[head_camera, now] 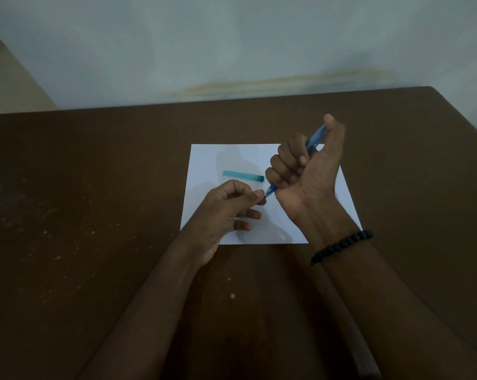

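The right grip [305, 171] curls round the pen [315, 139], tilted above the paper [204, 160] on the desk [94, 187]. The left grip [226, 212] pinches the pen's lower tip; the cap [242, 176] lies on the paper.

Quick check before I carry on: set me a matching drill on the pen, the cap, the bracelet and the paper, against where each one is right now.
Things:
1. blue pen
2. teal cap
3. black bead bracelet
4. white sheet of paper

Places:
A. flat on the brown table
B. round the right wrist
C. gripped in the right hand, its tip pinched by the left hand
D. lying loose on the sheet

Pairs: 1-C, 2-D, 3-B, 4-A
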